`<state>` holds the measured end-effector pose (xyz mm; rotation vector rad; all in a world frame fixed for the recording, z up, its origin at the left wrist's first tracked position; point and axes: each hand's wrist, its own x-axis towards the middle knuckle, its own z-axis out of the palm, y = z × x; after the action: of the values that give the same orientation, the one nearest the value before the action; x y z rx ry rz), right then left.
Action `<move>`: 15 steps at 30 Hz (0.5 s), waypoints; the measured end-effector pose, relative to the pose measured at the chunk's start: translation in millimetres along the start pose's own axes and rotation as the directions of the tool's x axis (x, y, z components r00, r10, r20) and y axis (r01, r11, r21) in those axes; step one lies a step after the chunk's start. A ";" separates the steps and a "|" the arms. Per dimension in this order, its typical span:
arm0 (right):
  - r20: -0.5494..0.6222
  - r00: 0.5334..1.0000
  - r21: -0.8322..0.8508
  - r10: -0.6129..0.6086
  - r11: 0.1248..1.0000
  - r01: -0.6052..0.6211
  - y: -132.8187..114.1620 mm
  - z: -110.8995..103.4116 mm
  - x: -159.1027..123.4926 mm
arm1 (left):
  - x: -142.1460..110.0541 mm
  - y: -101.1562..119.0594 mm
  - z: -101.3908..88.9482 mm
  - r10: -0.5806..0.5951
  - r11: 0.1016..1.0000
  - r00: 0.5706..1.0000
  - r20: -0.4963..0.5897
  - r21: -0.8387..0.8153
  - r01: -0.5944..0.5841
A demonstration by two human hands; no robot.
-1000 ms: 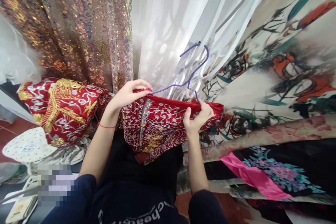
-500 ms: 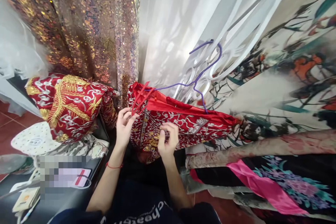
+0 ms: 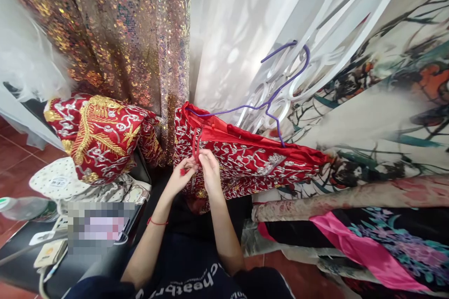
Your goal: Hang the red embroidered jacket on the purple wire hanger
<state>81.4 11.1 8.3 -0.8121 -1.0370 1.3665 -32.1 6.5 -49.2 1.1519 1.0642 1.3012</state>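
A red skirt-like garment [image 3: 242, 161] with silver and gold embroidery lies across my lap, its waist edge towards the curtain. A purple hanger [image 3: 269, 102] is at its opening, with the hook free and pointing up and away. Two thin red ribbons [image 3: 195, 142] hang from the waist edge near its left end. My left hand [image 3: 184, 173] is closed on the ribbons, and a bit of red shows below its fingers. Right beside it, my right hand [image 3: 210, 168] pinches the same ribbons, fingertips close to the left ones.
To the left, a red and gold embroidered jacket [image 3: 105, 133] rests on a black seat [image 3: 24, 259] with a dotted white cloth [image 3: 52, 178], a phone and a plug adapter [image 3: 51, 253]. A sequined curtain [image 3: 122, 32] hangs ahead. Floral fabrics [image 3: 389, 238] are on the right.
My right hand has come left to meet the left hand at the ribbons and closed on them. The ribbons, looped up before, now run down straight in front of the garment.
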 end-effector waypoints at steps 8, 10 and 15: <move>-0.015 0.999 0.133 -0.032 0.991 0.033 -2.1 -6.2 -13.7 | -8.9 18.6 6.0 0.142 0.980 0.971 -0.194 0.168 -0.110; 0.019 1.000 0.112 0.010 0.994 -0.012 -0.4 -5.7 -17.7 | -13.9 32.0 10.2 0.181 0.971 0.958 -0.223 0.196 -0.137; 0.055 0.996 0.069 0.068 0.995 -0.072 4.7 -5.7 -24.5 | -24.5 55.2 14.4 0.261 0.950 0.937 -0.230 0.234 -0.207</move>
<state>86.9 -12.1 -0.8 -0.7692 -1.0025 1.4832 -26.1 -21.3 6.0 1.3212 1.3070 1.5917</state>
